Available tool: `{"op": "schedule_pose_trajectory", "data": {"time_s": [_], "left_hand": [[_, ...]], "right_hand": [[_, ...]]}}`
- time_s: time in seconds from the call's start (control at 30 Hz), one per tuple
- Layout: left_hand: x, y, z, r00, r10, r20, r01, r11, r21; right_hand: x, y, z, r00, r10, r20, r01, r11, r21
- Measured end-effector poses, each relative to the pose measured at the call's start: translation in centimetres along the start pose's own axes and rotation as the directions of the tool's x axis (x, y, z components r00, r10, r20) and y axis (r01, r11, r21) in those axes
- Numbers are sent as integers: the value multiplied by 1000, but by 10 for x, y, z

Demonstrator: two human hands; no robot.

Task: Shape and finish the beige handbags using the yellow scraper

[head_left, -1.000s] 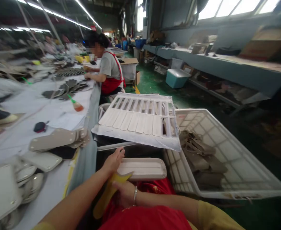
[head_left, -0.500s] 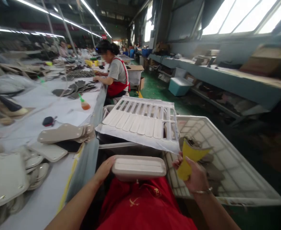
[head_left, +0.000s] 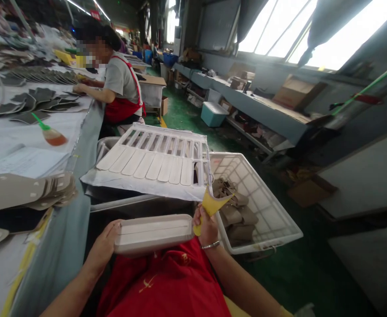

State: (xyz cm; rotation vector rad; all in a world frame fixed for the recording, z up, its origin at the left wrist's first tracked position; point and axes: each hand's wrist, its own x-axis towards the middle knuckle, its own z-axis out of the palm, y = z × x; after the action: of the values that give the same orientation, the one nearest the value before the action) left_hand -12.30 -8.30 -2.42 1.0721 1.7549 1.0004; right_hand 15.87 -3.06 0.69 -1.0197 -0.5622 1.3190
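In front of my red apron (head_left: 167,281) is an off-white boxy piece (head_left: 156,231) with rounded corners and a line running along its upper face. My left hand (head_left: 107,240) grips its left end, thumb on top. A yellow piece with a flared, curved upper edge (head_left: 215,204) is held upright in my right hand (head_left: 207,226), whose fingers wrap round its narrow lower part. That hand is right beside the boxy piece's right end; whether they touch I cannot tell. Just beyond lies a white slotted panel (head_left: 165,193) with a row of pale rounded strips (head_left: 147,165).
Stacked beige panels (head_left: 15,191) and a bottle of orange liquid (head_left: 54,136) are on the table at left. A white crate (head_left: 272,211) to my right holds grey-brown pieces (head_left: 241,215). Further off, a co-worker in a red apron (head_left: 122,88) sits at the table.
The view has swung to the right, so everything sits further left. My right hand has brought the yellow piece in close to the boxy piece's right end. My left hand keeps its hold.
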Motion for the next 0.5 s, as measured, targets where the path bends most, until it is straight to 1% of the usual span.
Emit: {"op": "schedule_pose_trajectory", "data": {"time_s": [0.1, 0.17, 0.23, 0.3, 0.37, 0.43, 0.5], "left_hand": [[4, -1, -2, 998, 43, 40, -46, 994, 95], [6, -1, -2, 997, 61, 43, -66, 990, 126], [7, 0, -2, 997, 71, 30, -74, 989, 127], [8, 2, -2, 996, 82, 24, -85, 988, 131], [7, 4, -4, 995, 94, 39, -98, 984, 147], [6, 4, -6, 994, 96, 58, -104, 983, 154], [5, 3, -7, 994, 95, 57, -101, 986, 132]], "right_hand": [[3, 11, 2, 998, -45, -43, 43, 997, -57], [3, 18, 3, 991, -114, -64, 103, 982, -156], [4, 22, 4, 982, -181, -58, 159, 948, -275], [6, 22, 6, 983, -183, -23, 165, 927, -337], [7, 17, 8, 994, -111, 4, 107, 952, -288], [7, 9, 9, 999, -41, 15, 43, 986, -160], [3, 3, 10, 1000, -27, 14, 28, 998, -49]]}}
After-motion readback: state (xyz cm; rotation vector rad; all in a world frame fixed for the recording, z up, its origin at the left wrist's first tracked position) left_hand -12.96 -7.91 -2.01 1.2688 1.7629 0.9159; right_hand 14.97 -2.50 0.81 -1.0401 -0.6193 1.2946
